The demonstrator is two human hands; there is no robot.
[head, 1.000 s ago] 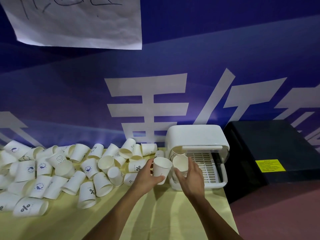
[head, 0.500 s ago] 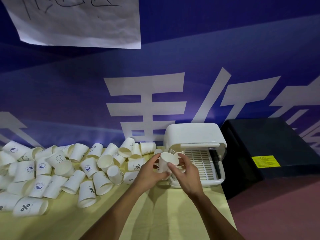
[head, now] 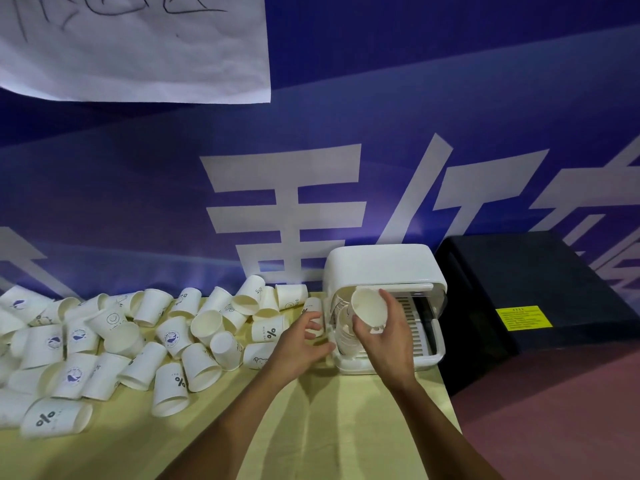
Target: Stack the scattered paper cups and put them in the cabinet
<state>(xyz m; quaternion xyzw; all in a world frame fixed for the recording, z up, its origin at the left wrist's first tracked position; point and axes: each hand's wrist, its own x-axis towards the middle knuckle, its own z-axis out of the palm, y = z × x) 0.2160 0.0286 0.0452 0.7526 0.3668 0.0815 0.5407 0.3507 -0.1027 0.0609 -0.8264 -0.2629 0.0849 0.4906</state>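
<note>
Showing the handover after nesting. Half a second ago both hands met on one pair of cups; now the right hand [head: 384, 341] alone carries the nested cups [head: 369, 306], its grip curled round their wall, at the open front of the white cabinet [head: 381, 265]. The left hand [head: 299, 346] has let go, its grip spread and empty beside the cabinet. Insertion appears next; many scattered cups [head: 121, 341] remain on the tabletop [head: 311, 427].

The scattered white paper cups [head: 204, 367] on the left looked matt and smooth. The white round-cornered plastic cabinet [head: 381, 265] at right had a smooth, faintly glossy shell. The pale yellow table cover [head: 329, 427] was matt and creased; the far white paper sheet [head: 138, 57] looked wrinkled.
</note>
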